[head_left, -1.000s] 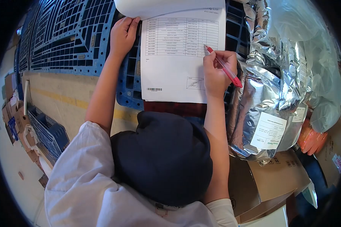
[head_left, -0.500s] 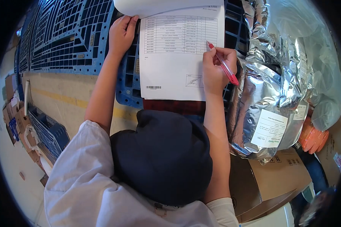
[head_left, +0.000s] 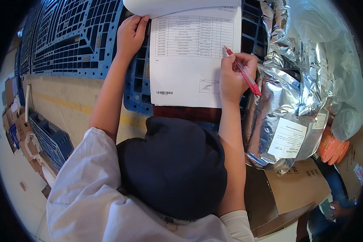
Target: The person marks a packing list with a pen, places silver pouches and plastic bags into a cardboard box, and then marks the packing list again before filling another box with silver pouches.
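Note:
A printed list (head_left: 185, 76) with a table of rows, a barcode and a signature box lies on a blue plastic pallet. Its upper sheet (head_left: 165, 7) is folded back at the top. At the list's upper left corner, my left hand (head_left: 132, 35) is closed, thumb and fingers at the edge of the folded sheet. My right hand (head_left: 237, 76) grips a red pen (head_left: 248, 77), its tip close to the right-hand columns of the table. Part of the signature box is hidden behind this hand.
Silver foil bags (head_left: 276, 105) with white labels lie to the right, beside clear plastic (head_left: 343, 72) and an orange glove (head_left: 332, 148). Below them is a cardboard box (head_left: 296, 187). Blue pallets (head_left: 74, 44) stand at left. Another person's hand (head_left: 338, 210) shows at lower right.
My right hand and the pen have shifted slightly right and down. The list has slid a little to the right. At lower right, the other person's hand has come into clearer view.

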{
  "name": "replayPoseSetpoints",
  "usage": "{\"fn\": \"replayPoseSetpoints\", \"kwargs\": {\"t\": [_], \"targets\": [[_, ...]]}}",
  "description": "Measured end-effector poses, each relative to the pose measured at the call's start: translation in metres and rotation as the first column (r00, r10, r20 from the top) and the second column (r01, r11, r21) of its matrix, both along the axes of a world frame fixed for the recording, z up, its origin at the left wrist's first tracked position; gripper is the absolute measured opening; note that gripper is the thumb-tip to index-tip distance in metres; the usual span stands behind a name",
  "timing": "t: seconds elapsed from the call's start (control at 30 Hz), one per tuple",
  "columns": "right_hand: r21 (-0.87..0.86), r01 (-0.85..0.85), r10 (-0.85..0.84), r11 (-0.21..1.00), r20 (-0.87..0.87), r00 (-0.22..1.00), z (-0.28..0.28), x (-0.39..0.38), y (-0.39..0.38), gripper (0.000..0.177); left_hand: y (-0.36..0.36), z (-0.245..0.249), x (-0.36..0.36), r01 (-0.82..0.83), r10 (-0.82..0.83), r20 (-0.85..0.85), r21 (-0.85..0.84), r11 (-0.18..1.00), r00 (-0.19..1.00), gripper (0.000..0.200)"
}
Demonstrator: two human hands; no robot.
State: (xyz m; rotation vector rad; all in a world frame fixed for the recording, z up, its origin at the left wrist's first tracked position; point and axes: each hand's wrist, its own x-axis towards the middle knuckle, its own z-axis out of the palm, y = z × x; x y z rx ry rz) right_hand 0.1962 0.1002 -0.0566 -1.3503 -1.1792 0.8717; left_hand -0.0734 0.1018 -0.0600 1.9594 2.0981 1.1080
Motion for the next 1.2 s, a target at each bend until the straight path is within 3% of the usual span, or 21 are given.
{"fn": "replayPoseSetpoints", "kwargs": {"t": [0.37, 0.43, 1.2], "targets": [[-0.042, -0.066, 0.063, 0.997, -0.075, 0.995, 0.0025, 0.0015, -0.0017, 0.016, 0.0002, -0.0002, 0.0012, 0.006, -0.006, 0.038, 0.001, 1.000, 0.999, 0.024], [-0.034, -0.068, 0.068, 0.997, -0.003, 0.998, 0.0028, 0.0023, -0.0016, 0.016, 0.0001, 0.0013, 0.0019, 0.004, -0.004, 0.037, -0.004, 1.000, 0.999, 0.024], [-0.027, -0.096, 0.096, 0.995, -0.001, 0.995, 0.0029, 0.0029, -0.0020, 0.016, -0.0002, 0.0018, 0.0026, 0.020, -0.021, 0.035, 0.029, 0.999, 0.999, 0.025]]}}
